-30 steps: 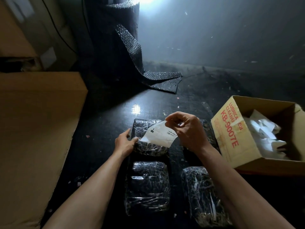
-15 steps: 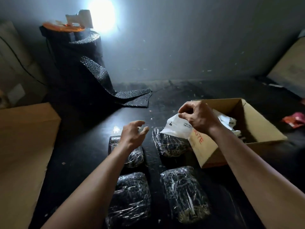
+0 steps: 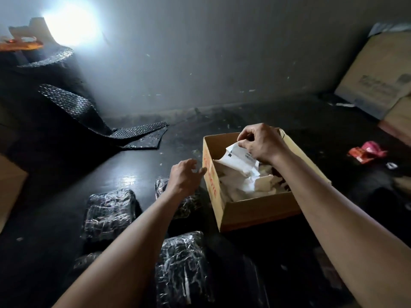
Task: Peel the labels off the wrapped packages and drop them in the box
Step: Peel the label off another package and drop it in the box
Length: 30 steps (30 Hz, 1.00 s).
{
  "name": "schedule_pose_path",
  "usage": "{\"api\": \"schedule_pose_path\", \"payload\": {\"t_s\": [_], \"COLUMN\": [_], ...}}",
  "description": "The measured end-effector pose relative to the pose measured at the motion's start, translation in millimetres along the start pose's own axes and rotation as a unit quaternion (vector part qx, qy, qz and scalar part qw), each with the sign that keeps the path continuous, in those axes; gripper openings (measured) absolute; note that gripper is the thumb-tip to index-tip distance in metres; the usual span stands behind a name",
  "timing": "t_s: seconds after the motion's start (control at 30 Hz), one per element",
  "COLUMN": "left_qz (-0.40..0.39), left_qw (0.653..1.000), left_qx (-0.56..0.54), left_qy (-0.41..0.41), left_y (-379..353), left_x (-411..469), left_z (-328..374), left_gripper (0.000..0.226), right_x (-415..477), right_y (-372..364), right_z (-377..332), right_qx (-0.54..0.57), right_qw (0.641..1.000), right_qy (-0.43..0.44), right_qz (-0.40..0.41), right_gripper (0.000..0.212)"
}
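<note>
1. Right hand [image 3: 262,144] is pinching one peeled label [image 3: 241,160] between thumb and fingertips, over the open box [image 3: 255,210] at right; not yet dropped.
2. Left hand [image 3: 184,176] is hovering just left of the box, fingers loosely curled, holding nothing.
3. Box is already holding a heap of white labels [image 3: 249,187].
4. Wrapped packages [image 3: 109,213] are showing no labels on top, though the light is dim; possibly few remaining.
5. Label is hanging crumpled, long axis running far-left to near-right, free end pointing down into the box.
</note>
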State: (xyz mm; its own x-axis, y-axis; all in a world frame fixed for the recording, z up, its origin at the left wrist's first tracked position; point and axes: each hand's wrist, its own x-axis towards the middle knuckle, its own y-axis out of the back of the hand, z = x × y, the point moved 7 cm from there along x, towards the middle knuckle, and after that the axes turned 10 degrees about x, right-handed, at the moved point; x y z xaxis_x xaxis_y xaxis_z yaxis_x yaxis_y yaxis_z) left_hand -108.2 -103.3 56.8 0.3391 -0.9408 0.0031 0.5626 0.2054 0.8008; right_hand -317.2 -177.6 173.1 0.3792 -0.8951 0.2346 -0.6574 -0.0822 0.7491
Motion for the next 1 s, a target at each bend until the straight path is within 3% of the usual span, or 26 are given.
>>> {"api": "schedule_pose_path", "payload": {"t_s": [0.17,0.33,0.5,0.93,1.0], "left_qz": [-0.007,0.014,0.039,0.021,0.021], "left_qw": [1.000,0.999,0.993,0.988,0.988], "left_qx": [-0.023,-0.044,-0.102,-0.117,-0.113], "left_qy": [0.006,0.006,0.044,0.098,0.100], "left_y": [-50.2,-79.1,-87.6,-107.2,-109.3], "left_x": [-4.7,-12.5,-18.4,-14.2,-13.6], "left_z": [27.4,41.5,40.4,28.4,26.5], "left_gripper": [0.058,0.047,0.053,0.053,0.053], "right_x": [3.9,3.9,9.4,20.5,21.2], "right_y": [6.4,-0.5,-9.1,-20.0,-24.3], "right_z": [55.0,91.9,110.1,139.3,143.5], "right_qx": [0.018,0.038,0.062,0.111,0.100], "right_qw": [0.999,0.998,0.997,0.992,0.992], "right_qy": [-0.013,-0.022,-0.019,-0.042,-0.051], "right_qz": [-0.023,-0.041,-0.038,-0.043,-0.054], "right_gripper": [0.005,0.003,0.001,0.012,0.005]}}
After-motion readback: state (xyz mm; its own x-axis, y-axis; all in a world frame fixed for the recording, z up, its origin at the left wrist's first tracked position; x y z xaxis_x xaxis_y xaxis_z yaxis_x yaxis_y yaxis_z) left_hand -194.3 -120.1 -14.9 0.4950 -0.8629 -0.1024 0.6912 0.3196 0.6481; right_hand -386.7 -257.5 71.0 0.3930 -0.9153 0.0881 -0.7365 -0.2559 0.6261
